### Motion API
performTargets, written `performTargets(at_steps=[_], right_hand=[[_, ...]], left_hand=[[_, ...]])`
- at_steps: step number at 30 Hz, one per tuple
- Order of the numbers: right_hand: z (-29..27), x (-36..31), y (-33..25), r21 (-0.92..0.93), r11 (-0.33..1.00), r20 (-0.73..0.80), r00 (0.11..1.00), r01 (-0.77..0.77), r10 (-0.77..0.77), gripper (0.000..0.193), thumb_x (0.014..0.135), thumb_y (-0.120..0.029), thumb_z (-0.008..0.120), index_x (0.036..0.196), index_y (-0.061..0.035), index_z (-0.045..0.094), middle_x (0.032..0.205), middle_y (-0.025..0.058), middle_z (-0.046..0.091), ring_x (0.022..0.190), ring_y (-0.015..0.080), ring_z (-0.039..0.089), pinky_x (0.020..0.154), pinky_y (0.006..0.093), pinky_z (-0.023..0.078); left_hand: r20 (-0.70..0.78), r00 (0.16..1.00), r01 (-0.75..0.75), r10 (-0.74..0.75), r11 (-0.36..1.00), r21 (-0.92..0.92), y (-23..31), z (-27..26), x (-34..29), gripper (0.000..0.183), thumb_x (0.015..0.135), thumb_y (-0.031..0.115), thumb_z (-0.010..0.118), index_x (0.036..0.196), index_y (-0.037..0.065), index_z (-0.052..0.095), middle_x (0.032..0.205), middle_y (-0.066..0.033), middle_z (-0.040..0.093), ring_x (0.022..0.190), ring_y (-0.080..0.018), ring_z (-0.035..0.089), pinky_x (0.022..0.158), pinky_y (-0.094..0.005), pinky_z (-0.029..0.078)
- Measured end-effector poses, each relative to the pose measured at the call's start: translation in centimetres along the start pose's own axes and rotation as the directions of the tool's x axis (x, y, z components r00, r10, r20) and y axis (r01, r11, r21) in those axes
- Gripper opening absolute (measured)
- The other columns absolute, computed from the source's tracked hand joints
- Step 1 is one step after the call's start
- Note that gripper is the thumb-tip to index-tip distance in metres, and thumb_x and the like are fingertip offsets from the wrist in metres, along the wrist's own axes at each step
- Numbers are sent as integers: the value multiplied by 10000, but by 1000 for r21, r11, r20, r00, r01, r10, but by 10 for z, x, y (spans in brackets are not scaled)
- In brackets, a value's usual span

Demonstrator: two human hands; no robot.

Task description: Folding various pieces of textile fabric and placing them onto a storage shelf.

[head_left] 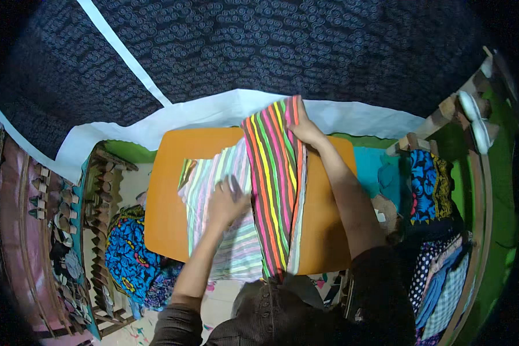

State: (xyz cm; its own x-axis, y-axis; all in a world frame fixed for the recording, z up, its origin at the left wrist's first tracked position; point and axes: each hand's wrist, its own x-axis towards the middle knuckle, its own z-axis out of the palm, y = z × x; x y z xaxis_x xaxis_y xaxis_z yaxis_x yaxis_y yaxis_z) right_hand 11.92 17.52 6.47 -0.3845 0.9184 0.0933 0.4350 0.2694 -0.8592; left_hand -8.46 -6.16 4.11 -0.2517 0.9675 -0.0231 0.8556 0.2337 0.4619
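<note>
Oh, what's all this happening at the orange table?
A person is handling a striped cloth on the orange table. The right hand grips the far end of its bright-striped part. The left hand is over the paler-striped part, fingers spread. The bright part lies in a long strip running toward the person.

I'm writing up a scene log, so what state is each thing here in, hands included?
Striped cloth: partly folded, bright stripes up at right, paler face at left
Left hand: unclenched, on or just above the pale part
Right hand: closed on the cloth's far edge
Orange table: partly covered
Blue floral cloth at left: bunched
Blue floral cloth at right: hanging
</note>
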Motion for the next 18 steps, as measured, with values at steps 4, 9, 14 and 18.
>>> performTargets(at_steps=[4, 9, 14, 18], right_hand=[[35, -20, 24, -62, 987, 121, 980, -150, 157, 862, 762, -49, 552, 1357, -11, -71, 1415, 232, 40, 1320, 313, 66, 1065, 325, 130], [63, -119, 86, 95, 988, -264, 954, -123, 144, 685, 801, -78, 513, 1344, 31, 111, 1364, 257, 206, 1267, 375, 229, 1008, 394, 252], [110, -282, 82, 173, 951, -421, 854, -255, 305, 341, 821, 14, 433, 1160, -5, 414, 1038, 208, 497, 959, 322, 511, 815, 386, 415], [140, -343, 41, 102, 937, -366, 863, -335, 349, 299, 816, 8, 463, 1114, 12, 436, 961, 145, 494, 870, 239, 522, 761, 341, 435]], left_hand=[[236, 960, 125, -148, 986, 109, 0, 25, -48, 986, 604, 444, 692, 1352, 55, 181, 1297, -257, 277, 1127, -423, 370, 856, -523, 363], [122, 991, -76, 53, 978, 192, 16, 29, -81, 1050, 528, 428, 747, 1369, 133, 191, 1360, -237, 195, 1185, -414, 286, 895, -563, 286], [259, 948, -224, 183, 964, 141, 17, 21, -124, 1033, 523, 445, 752, 1365, 189, 212, 1388, -222, 161, 1237, -450, 195, 886, -629, 259], [470, 865, -293, 173, 936, 194, 4, 16, -146, 1026, 525, 455, 748, 1364, 211, 210, 1387, -220, 166, 1256, -485, 122, 885, -696, 205]])
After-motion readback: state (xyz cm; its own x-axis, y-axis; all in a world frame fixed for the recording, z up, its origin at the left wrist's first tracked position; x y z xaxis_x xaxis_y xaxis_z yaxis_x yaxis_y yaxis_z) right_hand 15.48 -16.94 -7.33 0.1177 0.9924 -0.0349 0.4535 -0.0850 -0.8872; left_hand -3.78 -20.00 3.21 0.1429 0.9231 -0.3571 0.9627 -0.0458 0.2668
